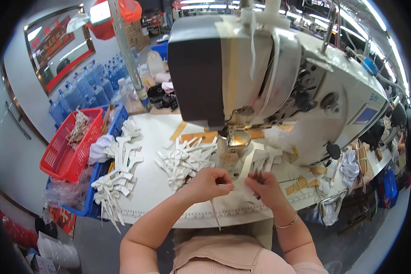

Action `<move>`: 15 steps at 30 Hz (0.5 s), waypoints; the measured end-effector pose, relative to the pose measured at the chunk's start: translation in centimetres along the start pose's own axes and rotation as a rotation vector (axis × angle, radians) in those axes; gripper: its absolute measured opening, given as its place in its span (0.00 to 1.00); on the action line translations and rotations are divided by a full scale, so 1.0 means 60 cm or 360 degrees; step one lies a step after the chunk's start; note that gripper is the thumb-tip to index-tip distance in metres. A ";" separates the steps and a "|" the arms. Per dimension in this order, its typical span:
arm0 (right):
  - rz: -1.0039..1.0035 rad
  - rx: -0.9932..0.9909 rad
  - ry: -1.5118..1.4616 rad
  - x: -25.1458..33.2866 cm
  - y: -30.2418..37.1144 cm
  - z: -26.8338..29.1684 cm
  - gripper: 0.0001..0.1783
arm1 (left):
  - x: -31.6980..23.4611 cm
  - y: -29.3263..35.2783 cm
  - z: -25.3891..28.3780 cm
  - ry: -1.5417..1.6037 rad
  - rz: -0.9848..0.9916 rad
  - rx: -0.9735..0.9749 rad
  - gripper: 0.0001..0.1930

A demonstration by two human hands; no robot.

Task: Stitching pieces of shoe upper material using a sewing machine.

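Note:
My left hand (210, 184) is closed in a pinch in front of the sewing machine (260, 73), and a thin pale strip (215, 213) hangs below it over the table's front edge. My right hand (266, 188), just beside it, grips a small dark tool that looks like thread snips (258, 176). Between the hands and the machine's lit needle area (237, 138) a cream strip (248, 163) stands up. White flower-shaped fabric pieces with straps (187, 160) lie heaped behind my left hand. More white strap pieces (118, 176) overlap in a row at the table's left.
Left of the white table (153, 201), a red plastic basket (73, 146) rests on a blue crate (91, 208). Tan scraps and threads (301, 183) lie to the right, near white cloth (349, 164). Large blue water bottles (80, 93) stand by the wall.

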State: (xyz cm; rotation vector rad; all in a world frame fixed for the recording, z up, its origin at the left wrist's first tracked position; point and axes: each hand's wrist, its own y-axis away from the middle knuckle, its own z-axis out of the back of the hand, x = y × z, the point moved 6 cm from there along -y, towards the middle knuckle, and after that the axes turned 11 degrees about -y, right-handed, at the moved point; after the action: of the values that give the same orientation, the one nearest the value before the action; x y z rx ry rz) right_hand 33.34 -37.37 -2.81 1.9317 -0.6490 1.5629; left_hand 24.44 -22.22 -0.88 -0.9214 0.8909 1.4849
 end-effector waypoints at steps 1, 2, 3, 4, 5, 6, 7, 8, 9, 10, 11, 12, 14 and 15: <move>0.0094 -0.0045 -0.0121 0.017 -0.009 0.007 0.08 | -0.005 -0.005 0.012 0.0054 0.0086 0.0001 0.07; 0.0116 -0.0051 -0.0120 0.030 -0.020 0.011 0.08 | -0.016 -0.017 0.033 0.0070 0.0141 -0.0042 0.07; 0.0445 -0.0216 -0.0013 0.064 -0.023 0.023 0.07 | -0.027 -0.025 0.051 0.0088 0.0197 -0.0088 0.07; 0.0772 -0.0381 0.0094 0.096 -0.020 0.033 0.07 | -0.021 -0.040 0.064 0.0100 0.0183 -0.0114 0.07; 0.0838 -0.0484 0.0307 0.112 -0.021 0.032 0.04 | -0.021 -0.050 0.073 0.0126 0.0170 -0.0135 0.08; 0.1143 -0.0472 0.0389 0.129 -0.029 0.024 0.03 | -0.022 -0.063 0.080 0.0153 0.0157 -0.0154 0.08; 0.1441 -0.0449 0.0469 0.152 -0.033 -0.004 0.02 | -0.024 -0.071 0.087 0.0182 0.0144 -0.0174 0.08; 0.1302 -0.0448 0.0672 0.168 -0.027 -0.024 0.05 | -0.026 -0.074 0.092 0.0177 0.0136 -0.0179 0.08; 0.1565 -0.0409 0.0847 0.183 -0.024 -0.040 0.07 | -0.034 -0.076 0.095 0.0222 0.0083 -0.0200 0.08; 0.1827 -0.0367 0.1022 0.194 -0.019 -0.054 0.09 | -0.040 -0.076 0.097 0.0265 0.0030 -0.0221 0.08; 0.1867 -0.0392 0.1035 0.199 -0.015 -0.057 0.10 | -0.038 -0.069 0.093 0.0192 0.0034 -0.0215 0.08; 0.1878 -0.0476 0.1038 0.194 -0.014 -0.047 0.10 | -0.034 -0.062 0.086 0.0159 0.0067 -0.0170 0.08; 0.1606 -0.0529 0.0789 0.166 -0.035 -0.012 0.08 | -0.029 -0.063 0.085 0.0094 0.0160 -0.0169 0.08; 0.1515 -0.0548 0.0767 0.160 -0.044 -0.002 0.07 | -0.025 -0.069 0.087 0.0088 0.0156 -0.0181 0.08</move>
State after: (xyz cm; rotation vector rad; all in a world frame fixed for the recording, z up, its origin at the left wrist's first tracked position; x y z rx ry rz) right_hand 36.99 -35.56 6.30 0.9258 -1.6138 2.1483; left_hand 28.30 -17.71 2.45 -1.0186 0.9106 1.6144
